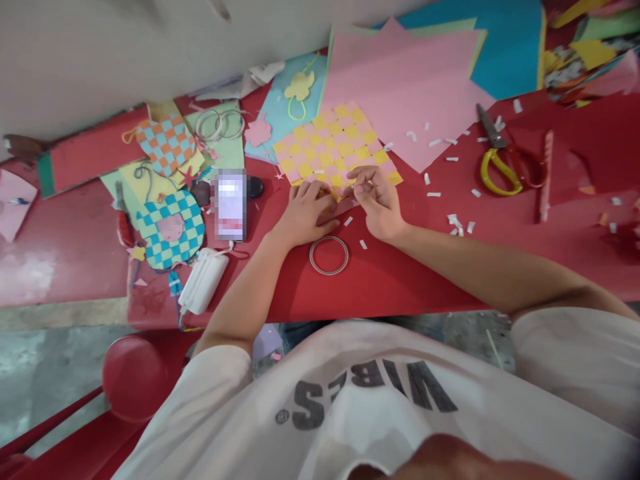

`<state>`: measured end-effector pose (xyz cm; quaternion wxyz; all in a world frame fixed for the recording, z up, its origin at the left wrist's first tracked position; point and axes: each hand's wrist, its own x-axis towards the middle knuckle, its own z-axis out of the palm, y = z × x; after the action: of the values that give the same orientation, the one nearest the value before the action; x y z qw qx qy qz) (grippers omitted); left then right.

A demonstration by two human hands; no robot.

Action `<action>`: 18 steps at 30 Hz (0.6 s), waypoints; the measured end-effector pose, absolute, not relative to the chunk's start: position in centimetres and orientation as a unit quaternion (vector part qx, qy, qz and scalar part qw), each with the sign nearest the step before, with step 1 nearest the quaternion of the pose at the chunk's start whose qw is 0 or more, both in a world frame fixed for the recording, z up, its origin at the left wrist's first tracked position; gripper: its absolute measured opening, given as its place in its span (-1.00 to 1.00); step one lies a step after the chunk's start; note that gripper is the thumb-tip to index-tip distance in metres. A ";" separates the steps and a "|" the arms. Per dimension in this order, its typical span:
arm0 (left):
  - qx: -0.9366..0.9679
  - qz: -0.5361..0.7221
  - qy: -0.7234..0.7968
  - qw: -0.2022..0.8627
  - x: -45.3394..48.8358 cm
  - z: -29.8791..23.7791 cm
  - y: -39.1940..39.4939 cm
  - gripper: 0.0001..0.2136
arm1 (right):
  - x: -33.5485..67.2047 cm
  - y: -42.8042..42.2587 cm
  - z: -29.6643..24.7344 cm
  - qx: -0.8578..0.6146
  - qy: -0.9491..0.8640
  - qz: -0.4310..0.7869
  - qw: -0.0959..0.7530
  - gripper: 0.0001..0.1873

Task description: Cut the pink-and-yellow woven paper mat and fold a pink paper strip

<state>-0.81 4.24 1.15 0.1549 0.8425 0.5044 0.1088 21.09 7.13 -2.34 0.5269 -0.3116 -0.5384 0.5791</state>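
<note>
**Overhead view of 2 hands at a woven paper mat.** The yellow-and-pink woven paper mat [333, 147] lies on a red table [390, 280], partly over pink paper sheets [400, 87]. The left hand [305, 213] rests palm down on the mat's near edge, unclenched, with a pink paper strip [336, 209] emerging beneath it. The right hand [377, 202] is just beside it, thumb and forefinger pinched together at the mat's edge; what they grip cannot be told. A ring of clear tape [329, 255] lies near the left hand, and white paper scraps [435, 142] are scattered to the right. Yellow-handled scissors [503, 167] lie well to the right; a teal-and-cream woven paper piece [170, 230] lies to the left.
</note>
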 end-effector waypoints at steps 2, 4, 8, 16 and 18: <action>0.843 0.109 0.504 0.154 -0.8 1.0 4.3 -0.70 | 21.0 7.3 -2.8 -0.301 -0.540 0.575 0.536 -0.58; 0.843 0.108 0.504 0.152 -0.8 0.9 4.3 -0.70 | 20.9 7.5 -3.2 -0.294 -0.543 0.568 0.545 -0.58; 0.843 0.108 0.506 0.146 -0.7 0.8 4.3 -0.71 | 20.9 7.5 -3.3 -0.293 -0.547 0.565 0.544 -0.59; 0.850 0.124 0.490 0.147 -0.6 0.6 4.2 -0.67 | 21.0 7.5 -2.9 -0.309 -0.551 0.565 0.531 -0.51; 0.858 0.123 0.475 0.152 -0.4 0.5 4.2 -0.60 | 21.0 7.5 -2.9 -0.311 -0.552 0.564 0.530 -0.51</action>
<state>-0.41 4.19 0.53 0.1525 0.8582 0.4745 0.1227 20.99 7.50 -2.94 0.5299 -0.3115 -0.5517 0.5637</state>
